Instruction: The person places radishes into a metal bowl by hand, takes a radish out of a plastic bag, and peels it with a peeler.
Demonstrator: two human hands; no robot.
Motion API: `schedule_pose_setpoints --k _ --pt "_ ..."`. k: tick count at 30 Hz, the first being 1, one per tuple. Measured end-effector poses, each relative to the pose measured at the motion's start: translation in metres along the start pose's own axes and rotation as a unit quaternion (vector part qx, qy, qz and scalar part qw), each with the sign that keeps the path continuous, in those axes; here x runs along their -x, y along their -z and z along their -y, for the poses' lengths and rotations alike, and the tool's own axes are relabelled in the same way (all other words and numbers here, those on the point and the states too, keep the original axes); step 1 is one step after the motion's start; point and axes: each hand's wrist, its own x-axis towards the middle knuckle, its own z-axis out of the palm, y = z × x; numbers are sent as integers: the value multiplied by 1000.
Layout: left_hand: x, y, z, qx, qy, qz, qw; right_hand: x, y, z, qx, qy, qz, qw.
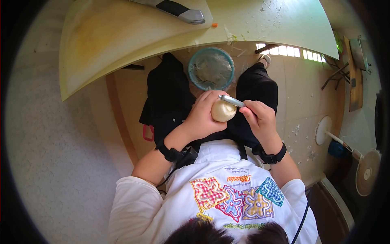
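Observation:
My left hand [203,115] is wrapped around a pale, rounded root vegetable that looks like a white radish [223,112], its blunt end facing up. My right hand [260,118] grips a silver-grey peeler [231,101], whose head lies against the top of the radish. Both hands are over my lap, between the knees. Just beyond them on the floor stands a blue-rimmed basin [191,73] with pale, thin peelings [209,69] inside. The lower part of the radish is hidden by my left hand.
Ahead is a light table [280,24] with scattered peel scraps and a small orange piece [214,25]. A cutting board [105,36] on it carries a knife with a black and grey handle [180,11]. Peel bits lie on the floor; a fan [367,173] stands at right.

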Motion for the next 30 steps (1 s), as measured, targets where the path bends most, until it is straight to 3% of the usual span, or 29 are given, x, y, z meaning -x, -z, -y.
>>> schedule_pose_setpoints --k 2,4,5,7,8,10,13,18,20,30 --pt "1 0 0 19 11 -4 1000 -1 -2 -9 0 -2 0 1000" --pt "5 9 -10 16 -93 37 995 -3 -3 -43 14 -203 -4 979" --pt "6 10 -23 24 -131 45 990 7 1 -78 -21 -241 -46 969" --pt "5 12 -29 83 -117 58 988 19 19 -125 -138 -322 -123 929" --pt "7 12 -30 109 -95 58 988 11 21 -108 -221 -373 -148 889" --pt "5 9 -18 76 -90 32 993 18 16 -77 -223 -414 -150 870" --pt "-8 8 -15 70 -79 23 994 5 6 -62 -274 -326 -26 904" --pt "-7 7 -18 86 -19 11 996 7 12 -16 -382 -322 16 866" --pt "-6 9 -14 84 1 8 996 11 13 -7 -341 -248 4 907" --pt "-7 8 -11 104 47 11 993 18 21 15 -184 -127 16 974"
